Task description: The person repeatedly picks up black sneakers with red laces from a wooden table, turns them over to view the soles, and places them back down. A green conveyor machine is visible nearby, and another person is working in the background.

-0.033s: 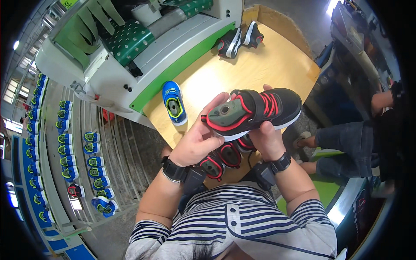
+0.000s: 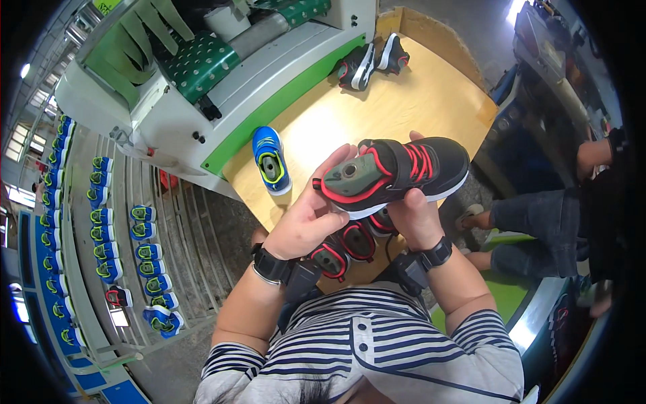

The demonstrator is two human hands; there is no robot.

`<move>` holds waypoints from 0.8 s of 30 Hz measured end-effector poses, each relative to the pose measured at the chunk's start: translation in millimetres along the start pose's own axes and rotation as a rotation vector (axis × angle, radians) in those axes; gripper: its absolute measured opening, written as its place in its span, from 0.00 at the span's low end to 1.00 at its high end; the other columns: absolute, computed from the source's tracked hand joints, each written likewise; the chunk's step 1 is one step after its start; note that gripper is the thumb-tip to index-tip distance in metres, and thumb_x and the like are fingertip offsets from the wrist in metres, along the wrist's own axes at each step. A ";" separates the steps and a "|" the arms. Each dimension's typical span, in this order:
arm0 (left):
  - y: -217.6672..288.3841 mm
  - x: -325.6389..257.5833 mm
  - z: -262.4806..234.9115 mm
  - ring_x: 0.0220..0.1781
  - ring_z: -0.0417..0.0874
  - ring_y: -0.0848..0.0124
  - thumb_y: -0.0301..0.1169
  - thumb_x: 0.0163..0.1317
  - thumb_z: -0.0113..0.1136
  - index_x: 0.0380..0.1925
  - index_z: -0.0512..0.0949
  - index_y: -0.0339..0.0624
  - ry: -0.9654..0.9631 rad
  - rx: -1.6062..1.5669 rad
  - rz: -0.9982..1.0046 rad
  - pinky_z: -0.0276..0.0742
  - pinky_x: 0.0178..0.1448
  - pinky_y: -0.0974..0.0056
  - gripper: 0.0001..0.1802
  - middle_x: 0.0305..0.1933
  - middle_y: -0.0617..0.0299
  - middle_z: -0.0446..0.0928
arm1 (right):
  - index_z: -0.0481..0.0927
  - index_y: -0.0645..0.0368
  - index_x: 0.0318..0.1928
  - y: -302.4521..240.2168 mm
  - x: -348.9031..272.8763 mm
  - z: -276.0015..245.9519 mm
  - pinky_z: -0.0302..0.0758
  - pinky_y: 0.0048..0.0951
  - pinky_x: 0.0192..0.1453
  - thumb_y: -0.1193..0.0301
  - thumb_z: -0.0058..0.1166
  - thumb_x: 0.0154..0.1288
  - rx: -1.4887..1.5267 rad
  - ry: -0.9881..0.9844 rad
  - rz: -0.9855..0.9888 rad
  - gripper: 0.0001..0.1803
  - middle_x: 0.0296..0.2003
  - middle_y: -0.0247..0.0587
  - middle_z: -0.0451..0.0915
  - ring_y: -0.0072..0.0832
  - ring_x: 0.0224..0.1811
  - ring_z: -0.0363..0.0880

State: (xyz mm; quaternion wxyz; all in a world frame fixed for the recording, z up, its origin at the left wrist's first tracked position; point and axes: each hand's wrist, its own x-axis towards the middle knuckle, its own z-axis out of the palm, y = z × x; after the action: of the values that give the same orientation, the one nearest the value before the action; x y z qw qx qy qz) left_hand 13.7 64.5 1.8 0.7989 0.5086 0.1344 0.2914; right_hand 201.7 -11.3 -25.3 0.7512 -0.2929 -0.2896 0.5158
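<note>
Between my hands is a black sneaker with red laces, red collar lining and a white sole, raised above the table and tilted with its toe to the right. A green shoe last with a round hole fills its opening. My left hand grips the heel end. My right hand holds it under the midsole, thumb on the near side. Below, partly hidden by the held shoe, several more black-and-red sneakers stand close to my body. A blue sneaker with yellow-green lining stands to the left on the table.
On the wooden table, two black sneakers lie at the far edge. A machine with a green dotted conveyor belt stands beyond. Racks at left carry rows of blue sneakers. A person in denim shorts is at the right.
</note>
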 end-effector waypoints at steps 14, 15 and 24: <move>-22.6 1.8 -2.4 0.78 0.65 0.62 0.15 0.67 0.49 0.79 0.50 0.37 0.112 -0.107 -0.059 0.64 0.81 0.54 0.40 0.77 0.53 0.63 | 0.52 0.48 0.78 15.2 -8.1 0.7 0.67 0.44 0.76 0.64 0.71 0.65 0.068 0.106 -0.016 0.49 0.66 0.37 0.72 0.34 0.70 0.72; -24.0 2.3 -3.7 0.79 0.64 0.62 0.15 0.68 0.49 0.80 0.49 0.38 0.102 -0.067 -0.060 0.63 0.81 0.55 0.41 0.77 0.53 0.62 | 0.55 0.49 0.77 19.5 -7.6 -4.6 0.67 0.44 0.76 0.64 0.70 0.65 0.085 0.115 -0.018 0.46 0.65 0.37 0.73 0.33 0.69 0.73; -12.4 -0.9 -7.3 0.81 0.59 0.66 0.16 0.68 0.53 0.82 0.43 0.37 0.013 0.142 -0.046 0.54 0.82 0.58 0.45 0.81 0.54 0.56 | 0.72 0.55 0.70 26.7 -3.1 -19.9 0.62 0.44 0.79 0.44 0.63 0.68 0.063 0.055 0.023 0.39 0.67 0.38 0.76 0.35 0.71 0.72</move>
State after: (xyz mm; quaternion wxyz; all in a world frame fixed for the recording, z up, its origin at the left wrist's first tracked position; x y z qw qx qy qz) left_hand 13.3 65.5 -12.6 0.7664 0.5589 0.1718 0.2661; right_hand 199.3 -9.2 -58.6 0.7619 -0.2867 -0.2491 0.5247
